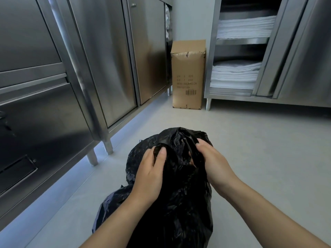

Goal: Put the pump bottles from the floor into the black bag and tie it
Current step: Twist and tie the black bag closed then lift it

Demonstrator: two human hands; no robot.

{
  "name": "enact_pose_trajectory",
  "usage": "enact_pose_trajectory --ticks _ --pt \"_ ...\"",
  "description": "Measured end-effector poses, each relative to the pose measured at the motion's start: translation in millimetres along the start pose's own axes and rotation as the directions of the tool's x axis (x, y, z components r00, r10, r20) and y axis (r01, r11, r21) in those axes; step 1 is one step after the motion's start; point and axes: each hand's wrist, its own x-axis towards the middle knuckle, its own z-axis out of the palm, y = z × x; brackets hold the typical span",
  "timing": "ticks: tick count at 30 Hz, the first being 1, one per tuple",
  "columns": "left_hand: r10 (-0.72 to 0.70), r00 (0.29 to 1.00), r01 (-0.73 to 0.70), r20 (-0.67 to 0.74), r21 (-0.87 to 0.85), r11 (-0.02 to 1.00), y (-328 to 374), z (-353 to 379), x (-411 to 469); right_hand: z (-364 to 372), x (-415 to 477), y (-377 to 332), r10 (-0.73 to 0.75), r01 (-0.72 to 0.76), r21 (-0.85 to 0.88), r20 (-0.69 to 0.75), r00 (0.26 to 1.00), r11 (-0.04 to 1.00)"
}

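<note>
Fingers [162, 154] of the left hand [150, 174] curl shut on a bunched fold of the black bag [172, 203] — right hand [211, 165] likewise pinches plastic at the bag's mouth. Bag sits on the grey floor [250, 149], bulging; contents hidden, probably bottles. Cardboard box [188, 74] stands well behind — between steel cabinets [100, 59].

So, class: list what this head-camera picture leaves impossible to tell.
- Pump bottles: none visible; the opaque black bag hides any contents.
- Knot: the left hand and right hand cover the gathered plastic.
- Cardboard box print: too small and blurred.
- Bag bottom: cut off by the lower edge.
</note>
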Motion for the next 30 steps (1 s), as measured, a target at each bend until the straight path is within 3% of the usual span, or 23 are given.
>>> enact_pose_trajectory --ticks 4,6,12,19,24,28,30 --pt "0.150 0.988 -0.154 0.039 0.139 0.978 -3 -3 1 -1 0 -4 -0.079 0.067 0.172 0.059 0.995 0.983" --pt "0.169 0.985 -0.171 0.024 0.173 0.970 -2 -3 1 0 0 -4 -0.156 0.147 0.155 0.049 0.987 0.977" --pt "0.124 0.989 -0.134 0.086 0.124 0.983 -4 -3 0 10 -6 -1 -0.285 0.285 -0.001 0.028 0.958 0.959" --pt "0.001 0.980 0.002 0.199 -0.015 1.000 -5 -3 -3 23 -11 15 -0.206 0.218 -0.123 0.102 0.973 0.968" --pt "0.029 0.944 -0.085 0.328 0.158 0.984 -13 -9 1 22 -9 9 -0.331 0.340 -0.193 0.076 0.941 0.921" --pt "0.001 0.863 -0.246 0.505 0.418 0.875 -18 -9 4 0 -2 -5 -0.403 0.393 -0.205 -0.010 0.915 0.896" --pt "-0.012 0.878 -0.246 0.478 0.473 0.846 -20 -4 3 -18 -1 -9 -0.385 0.370 -0.192 -0.046 0.922 0.909"
